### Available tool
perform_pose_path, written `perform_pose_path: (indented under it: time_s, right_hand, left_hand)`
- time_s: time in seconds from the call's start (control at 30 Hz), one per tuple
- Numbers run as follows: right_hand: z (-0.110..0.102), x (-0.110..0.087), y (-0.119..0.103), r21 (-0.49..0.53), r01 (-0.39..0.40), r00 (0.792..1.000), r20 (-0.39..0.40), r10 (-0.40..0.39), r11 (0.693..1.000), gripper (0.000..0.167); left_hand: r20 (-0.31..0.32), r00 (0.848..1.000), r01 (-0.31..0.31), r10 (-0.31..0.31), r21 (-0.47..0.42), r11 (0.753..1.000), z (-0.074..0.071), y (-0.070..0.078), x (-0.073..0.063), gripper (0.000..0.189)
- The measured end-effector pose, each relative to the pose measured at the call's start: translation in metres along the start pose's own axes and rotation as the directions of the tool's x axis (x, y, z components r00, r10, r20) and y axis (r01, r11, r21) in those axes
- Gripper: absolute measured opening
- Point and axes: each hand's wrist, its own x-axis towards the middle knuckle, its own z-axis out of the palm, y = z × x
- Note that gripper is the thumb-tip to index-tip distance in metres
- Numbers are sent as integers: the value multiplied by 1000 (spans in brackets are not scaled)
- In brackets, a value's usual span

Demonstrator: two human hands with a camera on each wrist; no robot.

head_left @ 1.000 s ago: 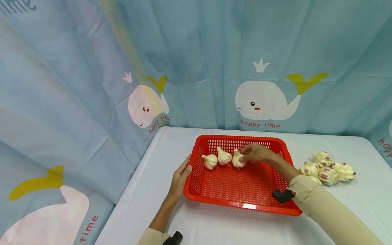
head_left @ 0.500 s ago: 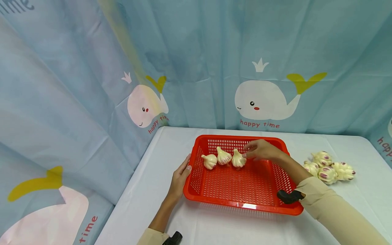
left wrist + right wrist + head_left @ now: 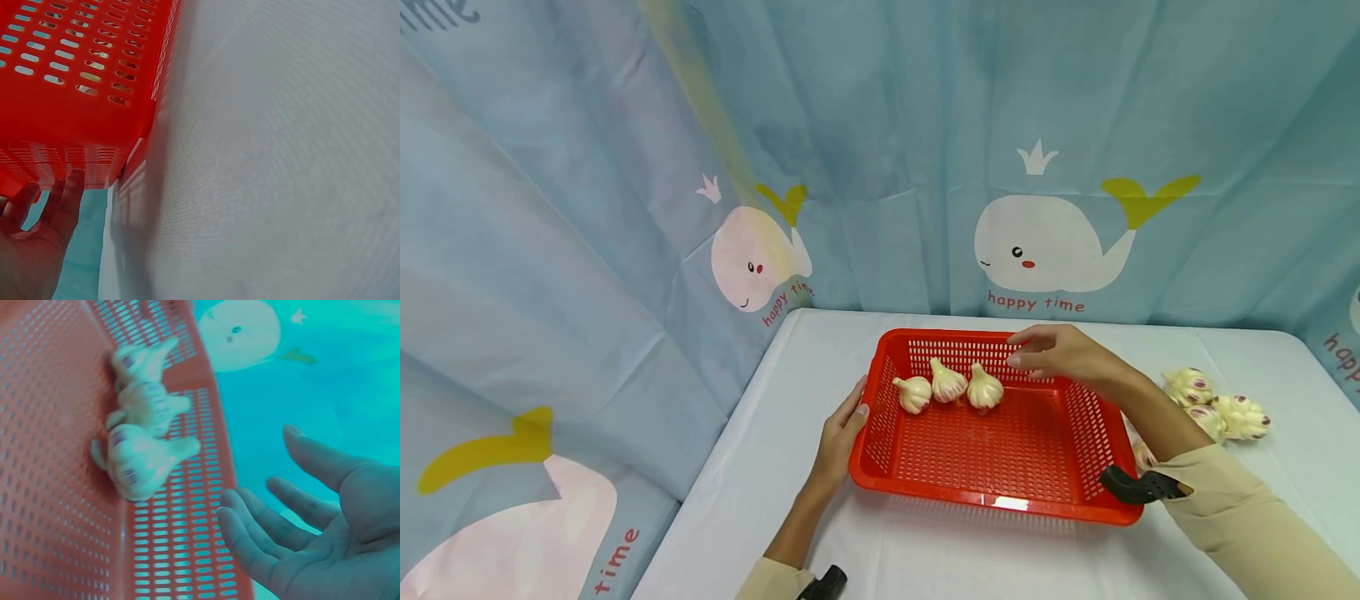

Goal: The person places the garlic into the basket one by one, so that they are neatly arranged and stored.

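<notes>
Three garlic bulbs point(image 3: 984, 387) lie in a row along the back wall inside a red plastic basket point(image 3: 970, 502), stems toward the back or left. My right hand point(image 3: 1067, 358) hovers over the basket's back rim, to the right of the bulbs. In the right wrist view its fingers point(image 3: 250, 540) are spread and loosely bent, holding nothing, apart from the nearest bulb point(image 3: 140, 462). My left hand point(image 3: 837, 442) rests at the basket's left side. In the left wrist view its fairly straight fingers point(image 3: 70, 200) touch the outer wall, thumb near the rim.
More purple-streaked garlic bulbs point(image 3: 1242, 418) sit in a pile right of the basket, partly hidden by my right forearm. A white cloth point(image 3: 910, 562) covers the table. Blue curtains point(image 3: 880, 167) with whale prints hang behind and to the left.
My right hand has let go of the third garlic bulb, leaving it upright beside the others. It has lifted and moved right, toward the back rim. My left hand has not moved.
</notes>
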Motion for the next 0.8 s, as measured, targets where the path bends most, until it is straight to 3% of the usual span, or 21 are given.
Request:
perform_pose_path:
  time_s: [0.5, 0.8]
  right_hand:
    - [-20, -48, 4, 3, 4, 996, -95, -3, 1000, 62]
    - [-31, -78, 19, -19, -3, 987, -158, 0, 1000, 60]
  left_hand:
    - [-3, 1000, 3, -3, -2, 1000, -1, -1, 0, 55]
    - [1, 1000, 3, -3, -10, 1000, -1, -1, 1, 53]
